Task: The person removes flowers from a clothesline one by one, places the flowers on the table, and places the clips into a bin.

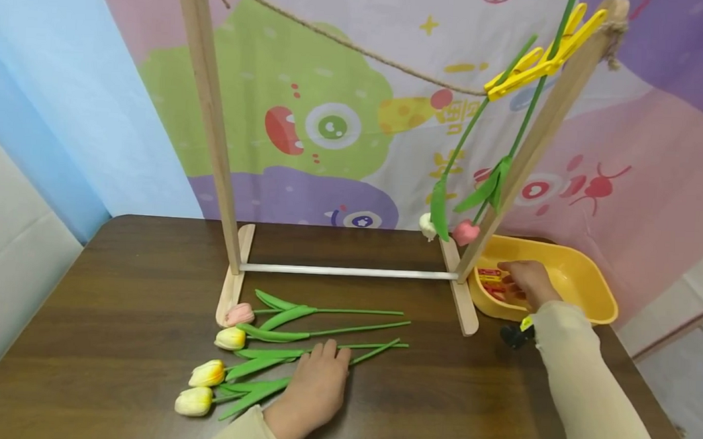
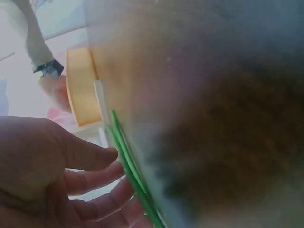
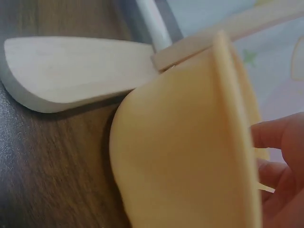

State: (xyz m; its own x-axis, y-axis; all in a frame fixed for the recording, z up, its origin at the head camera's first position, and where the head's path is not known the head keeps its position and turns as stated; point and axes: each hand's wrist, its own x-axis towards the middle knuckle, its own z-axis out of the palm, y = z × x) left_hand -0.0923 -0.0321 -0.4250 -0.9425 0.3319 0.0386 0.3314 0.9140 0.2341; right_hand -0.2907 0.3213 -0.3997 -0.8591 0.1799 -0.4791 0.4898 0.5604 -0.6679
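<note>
My left hand lies over the green stems of the lower artificial tulips; in the left wrist view its thumb and loosely bent fingers are beside two stems. Yellow tulip heads and one pink tulip point left on the table. Inside the yellow basin, my right hand reaches down with spread fingers at the red and yellow clothespins. In the right wrist view, the basin's rim hides the right fingertips.
A wooden frame with a white crossbar stands behind the tulips. Yellow clothespins on its sagging twine hold a white tulip and a pink tulip upside down. The frame's right foot is beside the basin.
</note>
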